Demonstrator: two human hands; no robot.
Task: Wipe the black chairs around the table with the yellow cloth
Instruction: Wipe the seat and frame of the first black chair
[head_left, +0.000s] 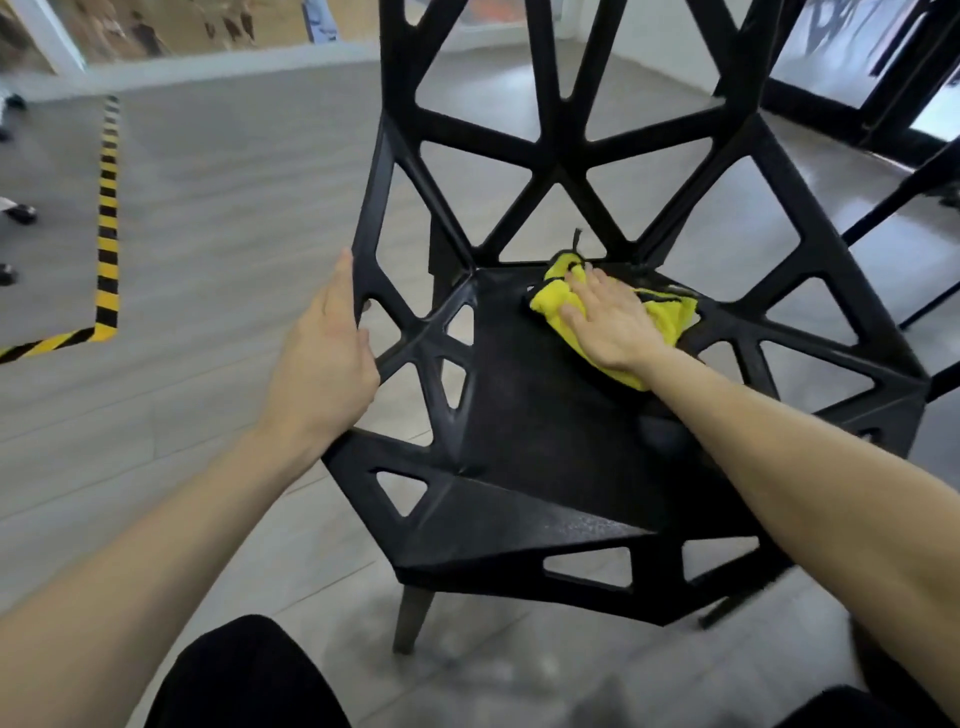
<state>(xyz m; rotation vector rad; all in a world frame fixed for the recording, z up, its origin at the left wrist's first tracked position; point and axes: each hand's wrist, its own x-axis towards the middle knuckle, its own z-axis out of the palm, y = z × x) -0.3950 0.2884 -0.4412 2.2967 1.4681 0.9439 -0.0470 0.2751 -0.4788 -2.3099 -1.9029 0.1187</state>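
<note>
Black angular plastic chair with triangular cut-outs stands on grey plank floor, backrest rising toward 12 o'clock, seat front edge toward 6. Right hand lies flat, fingers straight, pressing a crumpled yellow microfibre cloth onto the rear of the seat; cloth's long axis runs from about 10 to 4 o'clock. Left hand grips the chair's side frame at 9 o'clock, fingers curled round the edge; yellow-and-black hazard tape on floor further out at 9.
</note>
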